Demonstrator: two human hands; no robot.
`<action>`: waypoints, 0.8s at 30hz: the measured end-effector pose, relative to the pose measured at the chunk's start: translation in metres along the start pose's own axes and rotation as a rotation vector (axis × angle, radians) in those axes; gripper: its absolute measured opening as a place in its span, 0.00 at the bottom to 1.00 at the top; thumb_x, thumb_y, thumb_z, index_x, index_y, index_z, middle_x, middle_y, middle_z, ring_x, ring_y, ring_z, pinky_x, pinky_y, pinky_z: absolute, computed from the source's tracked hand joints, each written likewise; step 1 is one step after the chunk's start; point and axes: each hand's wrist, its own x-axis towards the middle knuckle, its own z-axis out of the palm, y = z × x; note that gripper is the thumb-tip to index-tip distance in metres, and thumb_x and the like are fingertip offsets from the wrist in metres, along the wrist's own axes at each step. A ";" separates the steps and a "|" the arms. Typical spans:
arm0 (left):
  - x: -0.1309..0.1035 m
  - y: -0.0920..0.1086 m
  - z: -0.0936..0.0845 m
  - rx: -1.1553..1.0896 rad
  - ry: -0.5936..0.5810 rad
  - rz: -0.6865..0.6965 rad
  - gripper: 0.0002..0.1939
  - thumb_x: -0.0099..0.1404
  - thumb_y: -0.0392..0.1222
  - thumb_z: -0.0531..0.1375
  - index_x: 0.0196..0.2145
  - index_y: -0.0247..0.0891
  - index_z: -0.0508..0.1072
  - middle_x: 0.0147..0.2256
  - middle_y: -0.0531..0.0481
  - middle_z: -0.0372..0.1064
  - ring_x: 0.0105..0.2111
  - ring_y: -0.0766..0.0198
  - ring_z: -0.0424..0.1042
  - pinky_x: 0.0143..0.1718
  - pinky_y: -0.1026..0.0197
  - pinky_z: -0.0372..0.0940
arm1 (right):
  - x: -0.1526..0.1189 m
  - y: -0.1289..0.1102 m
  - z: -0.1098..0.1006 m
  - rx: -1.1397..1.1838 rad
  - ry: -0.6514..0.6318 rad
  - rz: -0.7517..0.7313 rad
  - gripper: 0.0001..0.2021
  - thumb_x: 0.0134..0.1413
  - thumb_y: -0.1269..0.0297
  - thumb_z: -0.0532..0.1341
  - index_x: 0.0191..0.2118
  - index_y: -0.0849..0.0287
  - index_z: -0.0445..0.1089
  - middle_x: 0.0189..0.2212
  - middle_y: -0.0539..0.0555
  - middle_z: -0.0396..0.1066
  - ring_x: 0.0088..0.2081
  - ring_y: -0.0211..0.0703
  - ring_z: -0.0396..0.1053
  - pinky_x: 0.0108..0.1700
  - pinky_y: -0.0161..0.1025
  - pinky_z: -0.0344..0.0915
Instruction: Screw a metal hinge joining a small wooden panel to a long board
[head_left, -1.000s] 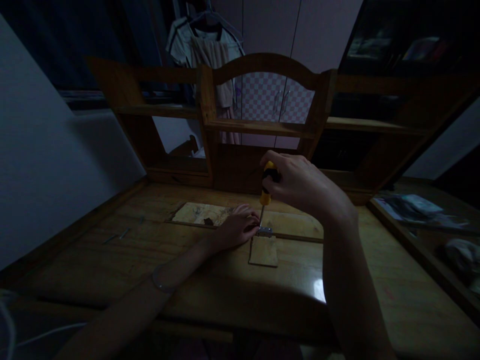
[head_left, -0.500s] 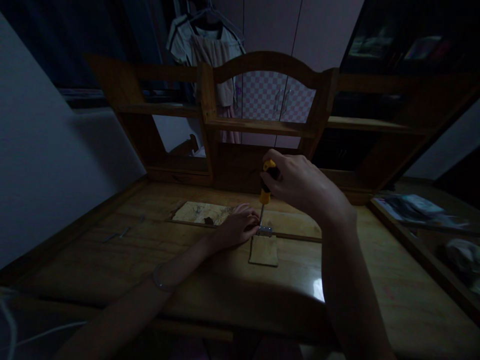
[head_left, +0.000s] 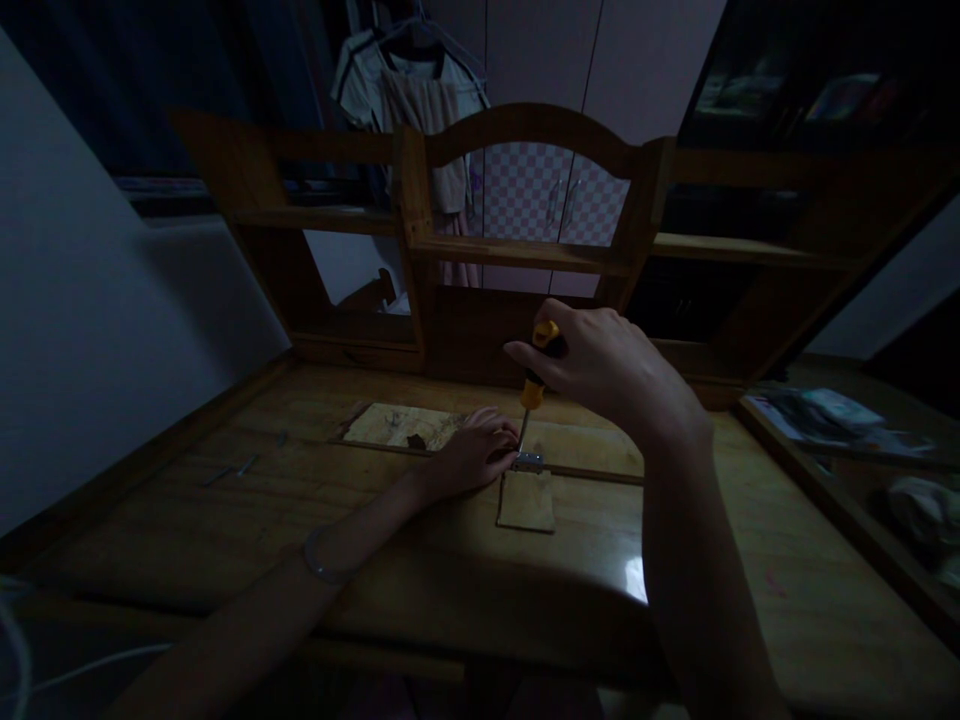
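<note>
My right hand (head_left: 611, 365) grips a screwdriver (head_left: 532, 393) by its yellow and black handle, with the thumb stretched out to the left. The metal shaft points down, slightly tilted, to the left end of a small metal hinge (head_left: 529, 461). My left hand (head_left: 484, 447) rests on the wood beside the hinge. Its thumb and forefinger come together at the shaft's tip; what they pinch is hidden. A small square wood piece (head_left: 526, 502) lies just in front of the hinge, and a longer wood strip (head_left: 589, 446) is behind it.
Under my arms is a wooden desk (head_left: 420, 570) with a shelf unit (head_left: 517, 257) along its back. A rough, stained board (head_left: 401, 427) lies left of my left hand. Small metal pieces (head_left: 246, 466) are farther left. Papers and bags (head_left: 832, 412) sit at the right.
My right thumb has lifted off the handle and stretched left. The screwdriver handle has leaned slightly to the right. My left hand stays in place.
</note>
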 end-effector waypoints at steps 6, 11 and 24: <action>0.000 -0.001 0.000 0.005 -0.004 -0.008 0.03 0.66 0.39 0.61 0.38 0.40 0.75 0.42 0.48 0.70 0.48 0.56 0.67 0.58 0.48 0.59 | -0.001 0.003 -0.001 0.112 -0.028 -0.090 0.14 0.58 0.60 0.57 0.49 0.57 0.67 0.46 0.58 0.71 0.42 0.48 0.71 0.46 0.43 0.62; 0.001 0.000 0.000 -0.008 -0.015 -0.018 0.03 0.66 0.39 0.61 0.38 0.39 0.75 0.41 0.48 0.70 0.47 0.56 0.67 0.58 0.47 0.59 | 0.002 0.005 0.004 0.071 -0.017 -0.058 0.14 0.63 0.57 0.53 0.48 0.59 0.67 0.37 0.57 0.73 0.39 0.48 0.71 0.41 0.42 0.62; 0.001 0.002 -0.002 -0.009 -0.013 -0.019 0.04 0.66 0.38 0.61 0.38 0.40 0.75 0.41 0.48 0.70 0.46 0.56 0.67 0.57 0.47 0.59 | 0.002 0.001 0.001 0.081 -0.011 -0.052 0.14 0.63 0.57 0.54 0.48 0.59 0.68 0.38 0.58 0.73 0.40 0.50 0.71 0.42 0.42 0.62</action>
